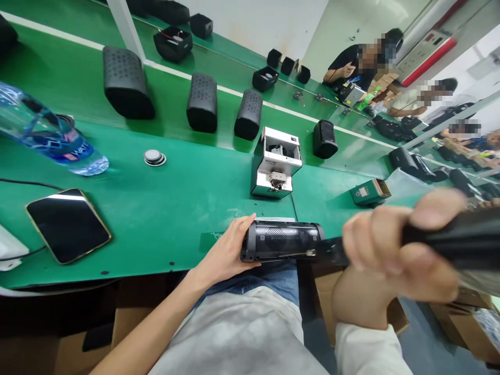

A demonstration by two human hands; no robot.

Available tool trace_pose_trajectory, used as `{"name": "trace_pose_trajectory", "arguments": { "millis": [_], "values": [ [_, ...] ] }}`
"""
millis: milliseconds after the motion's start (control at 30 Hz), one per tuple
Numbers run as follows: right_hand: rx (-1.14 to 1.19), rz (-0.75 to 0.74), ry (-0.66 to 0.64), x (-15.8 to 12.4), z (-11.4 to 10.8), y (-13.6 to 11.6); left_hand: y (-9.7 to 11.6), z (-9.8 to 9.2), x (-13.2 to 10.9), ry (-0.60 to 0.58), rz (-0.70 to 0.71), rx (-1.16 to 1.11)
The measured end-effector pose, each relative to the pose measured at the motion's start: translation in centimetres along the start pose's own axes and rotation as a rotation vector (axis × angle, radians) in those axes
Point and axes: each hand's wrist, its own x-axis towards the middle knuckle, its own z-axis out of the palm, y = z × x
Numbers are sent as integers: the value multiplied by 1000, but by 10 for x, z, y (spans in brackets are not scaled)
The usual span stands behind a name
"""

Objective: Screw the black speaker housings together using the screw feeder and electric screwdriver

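A black speaker (pixel 287 237) with perforated grille patches lies on its side at the front edge of the green bench. My left hand (pixel 233 244) grips its left end, thumb on top. In my right hand (pixel 402 245), blurred by motion, is a black electric screwdriver (pixel 464 237), fingers wrapped round its body. The screwdriver's dark front part points left and meets the speaker's right end in the picture; whether they touch I cannot tell. Just behind the speaker stands a white and black screw feeder (pixel 276 161).
Several black speakers (pixel 201 101) stand along the back strip. A water bottle (pixel 50 130), a phone (pixel 69 225) and small round discs (pixel 154 157) are at left. A green box (pixel 370 191) stands at right. Cardboard boxes (pixel 464 328) sit below. Across the bench, people (pixel 351 62) work.
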Motion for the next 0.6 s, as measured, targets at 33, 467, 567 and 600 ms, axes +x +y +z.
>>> {"name": "trace_pose_trajectory", "arguments": {
  "millis": [33,467,567,600],
  "values": [
    [1,-85,9,17,-6,1,0,0,0,-1,2,2],
    [-298,-369,310,144,-32,120,0,0,-1,5,-17,6],
    [-298,-359,312,146,-41,126,1,-1,0,8,-14,1],
    [-300,-353,321,147,-42,126,2,-1,0,8,-15,0]
  ]
}}
